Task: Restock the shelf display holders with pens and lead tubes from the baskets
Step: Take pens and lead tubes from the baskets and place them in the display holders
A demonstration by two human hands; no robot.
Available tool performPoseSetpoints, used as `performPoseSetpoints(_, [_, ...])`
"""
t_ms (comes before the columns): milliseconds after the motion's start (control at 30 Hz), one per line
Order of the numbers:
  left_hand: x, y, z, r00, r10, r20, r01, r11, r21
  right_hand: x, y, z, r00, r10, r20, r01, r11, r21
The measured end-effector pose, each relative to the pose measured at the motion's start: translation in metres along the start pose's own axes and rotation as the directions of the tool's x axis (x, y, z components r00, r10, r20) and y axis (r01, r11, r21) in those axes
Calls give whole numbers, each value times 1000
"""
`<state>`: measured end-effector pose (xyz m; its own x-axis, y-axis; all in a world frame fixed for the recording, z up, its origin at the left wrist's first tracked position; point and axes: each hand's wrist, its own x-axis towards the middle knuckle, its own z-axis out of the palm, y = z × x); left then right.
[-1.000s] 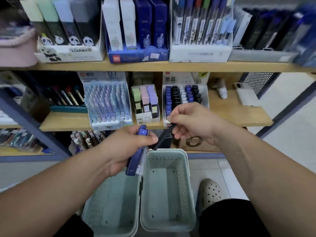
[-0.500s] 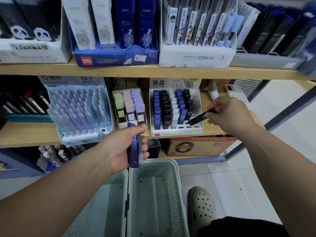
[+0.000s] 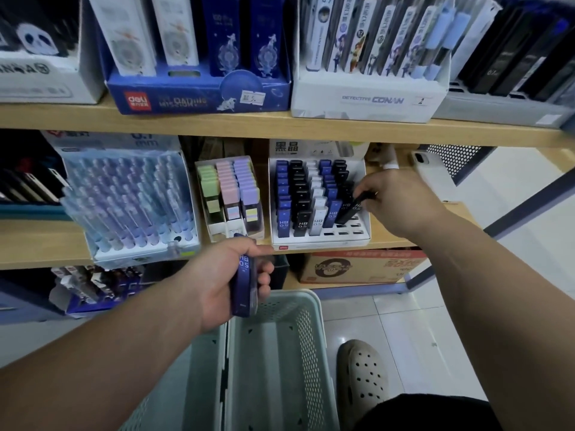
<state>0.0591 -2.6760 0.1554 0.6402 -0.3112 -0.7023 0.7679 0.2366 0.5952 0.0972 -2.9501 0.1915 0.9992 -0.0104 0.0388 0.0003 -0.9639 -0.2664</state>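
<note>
My right hand [image 3: 398, 200] pinches a black lead tube [image 3: 350, 209] by its top, its lower end tilted into the right column of the white lead display holder [image 3: 320, 241]. That holder carries rows of blue, black and white HB 0.5 tubes, with open slots in its front right rows. My left hand [image 3: 230, 275] grips a few blue lead tubes [image 3: 244, 284] just below the middle shelf's edge, above the two pale green baskets [image 3: 314, 309]. A pen display holder [image 3: 130, 200] with several pastel pens stands at the left of the same shelf.
A small holder of green, pink and purple cases [image 3: 231, 194] sits between the two displays. A white phone [image 3: 431, 175] lies on the shelf to the right. Boxed pen sets line the upper shelf [image 3: 280, 127]. A cardboard box [image 3: 357, 265] sits below; my shoe [image 3: 362, 371] is on the tiled floor.
My right hand carried the black tube from near my left hand up and right to the lead holder and lowered its end into the right column. My left hand stayed close to the baskets.
</note>
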Motion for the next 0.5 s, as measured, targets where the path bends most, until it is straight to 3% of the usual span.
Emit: performPoseSetpoints(500, [-9,3,-5,997,21,-74,-18,999,41,0,-3,2,1000,-18,-3,18,1000,-17])
